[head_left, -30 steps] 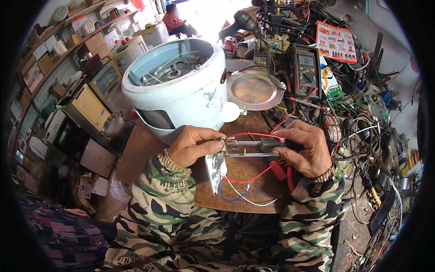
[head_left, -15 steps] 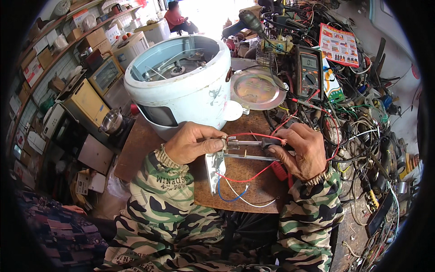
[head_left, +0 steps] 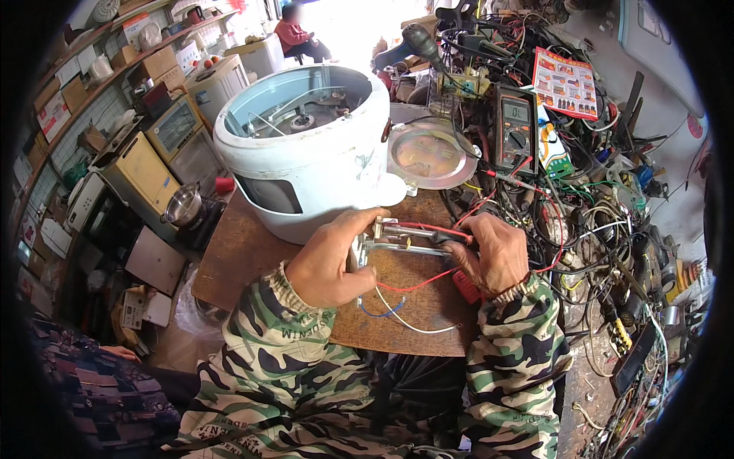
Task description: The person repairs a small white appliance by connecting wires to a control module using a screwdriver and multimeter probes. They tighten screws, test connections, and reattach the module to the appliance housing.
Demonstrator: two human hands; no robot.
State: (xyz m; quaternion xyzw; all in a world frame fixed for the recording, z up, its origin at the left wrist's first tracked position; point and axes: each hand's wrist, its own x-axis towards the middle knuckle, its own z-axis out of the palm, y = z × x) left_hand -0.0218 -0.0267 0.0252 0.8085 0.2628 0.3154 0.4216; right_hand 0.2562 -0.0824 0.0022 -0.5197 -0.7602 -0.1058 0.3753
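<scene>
Altogether, two hands [head_left: 330,264] at one wired metal bracket [head_left: 371,245]

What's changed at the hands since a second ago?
The left hand has shifted its grip: its thumb has dropped from the upper end of the white plate, and the hand now hides most of it. The right hand still holds the dark handle. The white appliance shell and multimeter stayed put.

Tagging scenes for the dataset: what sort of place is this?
Probably an appliance repair shop: an open-topped white appliance body on the wooden table, a multimeter, and heaped tangled cables.
</scene>
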